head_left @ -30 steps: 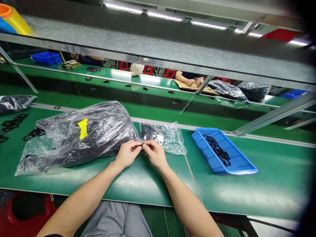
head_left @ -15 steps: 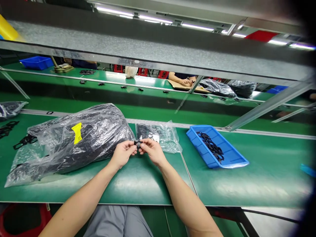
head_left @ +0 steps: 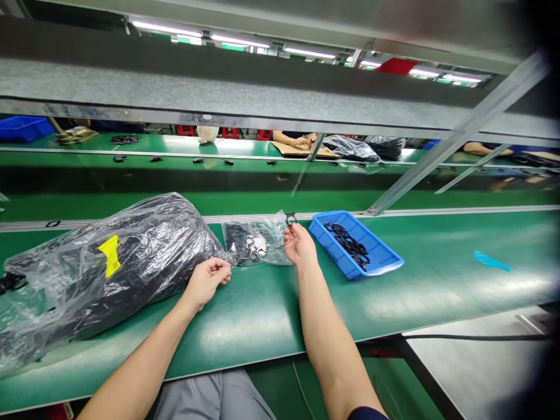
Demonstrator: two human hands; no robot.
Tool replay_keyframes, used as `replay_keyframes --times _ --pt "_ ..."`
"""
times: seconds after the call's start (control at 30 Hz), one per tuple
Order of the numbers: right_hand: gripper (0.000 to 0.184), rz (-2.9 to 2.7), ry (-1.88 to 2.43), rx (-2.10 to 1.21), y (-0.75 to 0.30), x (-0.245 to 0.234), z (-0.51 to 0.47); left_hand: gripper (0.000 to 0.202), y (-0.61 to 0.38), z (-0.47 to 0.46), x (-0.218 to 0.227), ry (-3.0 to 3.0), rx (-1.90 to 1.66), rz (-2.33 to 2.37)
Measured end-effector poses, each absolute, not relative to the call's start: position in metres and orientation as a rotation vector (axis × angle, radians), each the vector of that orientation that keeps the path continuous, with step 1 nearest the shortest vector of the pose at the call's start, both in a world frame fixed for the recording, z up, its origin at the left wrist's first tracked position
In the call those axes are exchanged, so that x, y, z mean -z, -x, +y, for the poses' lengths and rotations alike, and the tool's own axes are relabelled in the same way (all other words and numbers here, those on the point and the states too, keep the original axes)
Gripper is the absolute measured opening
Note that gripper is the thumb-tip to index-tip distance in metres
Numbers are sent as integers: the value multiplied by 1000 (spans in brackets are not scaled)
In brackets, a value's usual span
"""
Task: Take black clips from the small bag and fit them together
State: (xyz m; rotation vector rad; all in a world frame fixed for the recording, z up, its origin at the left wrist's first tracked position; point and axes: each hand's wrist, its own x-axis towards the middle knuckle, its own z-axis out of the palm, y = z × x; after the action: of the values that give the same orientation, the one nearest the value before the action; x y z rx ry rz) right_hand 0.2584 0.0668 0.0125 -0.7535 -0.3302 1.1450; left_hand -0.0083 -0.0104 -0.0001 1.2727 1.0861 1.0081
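My right hand (head_left: 301, 245) is raised over the right end of a small clear bag (head_left: 273, 242). It grips a small black plastic part with a round opening (head_left: 291, 218) that stands up past its fingertips. My left hand (head_left: 209, 282) is closed in a pinch beside the lower right end of a large clear plastic bag (head_left: 149, 256) full of dark parts. Whatever its fingers hold, if anything, is hidden. The small bag holds black parts and some white pieces. To the right of my right hand sits a blue tray (head_left: 380, 251) with several black parts (head_left: 350, 245) in it.
A yellow label (head_left: 110, 255) is on the large bag. A piece of blue film (head_left: 492, 261) lies on the green table (head_left: 437, 274) at right. A slanted metal post (head_left: 420, 169) rises behind the tray. Across the line, a co-worker's hands (head_left: 301, 142) are over cardboard.
My hands have moved apart. My right hand carried the black part forward and right toward the tray, while my left hand stayed near the large bag. The view has turned right.
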Motion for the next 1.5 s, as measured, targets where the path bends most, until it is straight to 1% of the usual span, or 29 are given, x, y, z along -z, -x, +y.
replay_keyframes --times 0.07,0.17,0.23,0.33,0.4,0.5,0.63,0.73,0.8,0.9,1.0,1.13,1.2,1.23,1.27,1.33,1.5 --pt "14 -165 715 -1057 -285 -12 74 29 8 -10 1 -1287 -998 1093" --pt "15 -88 672 -943 -321 -14 77 30 7 -9 1 -1305 -976 1098" --pt "18 -37 639 -880 -336 -15 74 30 6 -9 2 -1315 -951 1098" --pt "28 -38 563 -790 -337 -16 71 29 5 -11 3 -1324 -915 1094" --pt "27 -138 558 -760 -325 -17 69 27 4 -11 4 -1334 -920 1085" --pt "25 -455 757 -837 -297 -19 64 24 5 -11 2 -1346 -963 1074" --pt "27 -1184 1220 -926 -267 -18 50 22 7 -10 -1 -1337 -1024 1087" --pt "22 -1813 1528 -733 -253 -9 47 21 8 -11 -2 -1353 -1036 1084" --pt "18 -2060 1577 -516 -245 -1 50 19 8 -11 -2 -1386 -1037 1082" --pt "28 -2190 1410 -376 -235 14 60 18 6 -11 -1 -1425 -1037 1081" --pt "34 -2305 1209 -418 -233 23 66 18 3 -11 4 -1435 -1039 1101" --pt "62 -2392 1177 -506 -236 21 64 28 0 -12 12 -1477 -960 1148" --pt "71 -2412 1218 -496 -234 18 62 32 -2 -13 15 -1517 -927 1129" --pt "73 -2428 1229 -477 -232 18 61 33 -3 -14 16 -1541 -919 1111" --pt "72 -2446 1232 -455 -230 18 60 31 -3 -14 16 -1563 -913 1095" --pt "63 -2457 1231 -407 -223 20 59 28 -4 -15 17 -1593 -893 1081" --pt "29 -2321 1341 -338 -217 24 59 26 -2 -14 18 -1632 -869 1081"
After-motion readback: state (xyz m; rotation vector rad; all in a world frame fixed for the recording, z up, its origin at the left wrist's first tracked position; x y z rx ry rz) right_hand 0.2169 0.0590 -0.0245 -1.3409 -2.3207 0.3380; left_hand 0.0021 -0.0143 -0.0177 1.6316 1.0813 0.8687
